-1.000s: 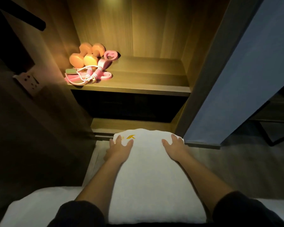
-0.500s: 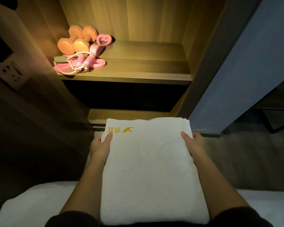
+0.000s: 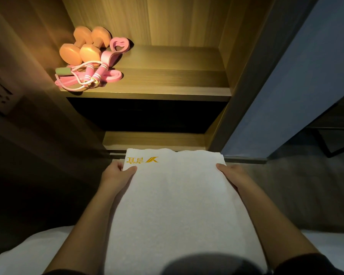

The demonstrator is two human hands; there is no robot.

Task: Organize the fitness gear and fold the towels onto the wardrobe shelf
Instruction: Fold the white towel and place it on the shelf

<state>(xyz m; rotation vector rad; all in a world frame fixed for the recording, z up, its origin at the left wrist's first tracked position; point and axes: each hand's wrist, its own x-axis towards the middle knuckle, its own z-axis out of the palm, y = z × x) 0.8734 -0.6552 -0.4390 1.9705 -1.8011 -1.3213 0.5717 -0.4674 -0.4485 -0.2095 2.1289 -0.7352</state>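
Observation:
A folded white towel [image 3: 177, 205] with a yellow embroidered logo lies lengthwise in front of me. My left hand [image 3: 116, 174] grips its left edge near the far corner, thumb on top. My right hand [image 3: 231, 174] grips the right edge, fingers tucked under. On the lit wardrobe shelf [image 3: 167, 84], at its left end, sit two orange dumbbells [image 3: 83, 46], a pink heart-shaped grip trainer [image 3: 118, 45], a pink skipping rope [image 3: 91, 75] and a pink resistance band [image 3: 111, 76].
White bedding [image 3: 28, 253] lies under my arms at the bottom. A dark lower compartment [image 3: 147, 116] opens beneath the shelf. A blue wardrobe door [image 3: 296, 86] stands open on the right. A wall socket [image 3: 0, 90] is on the left.
My hands slid from flat on top of the towel to gripping its two side edges. The towel's far end now lies flat and square, and my view has tilted a little.

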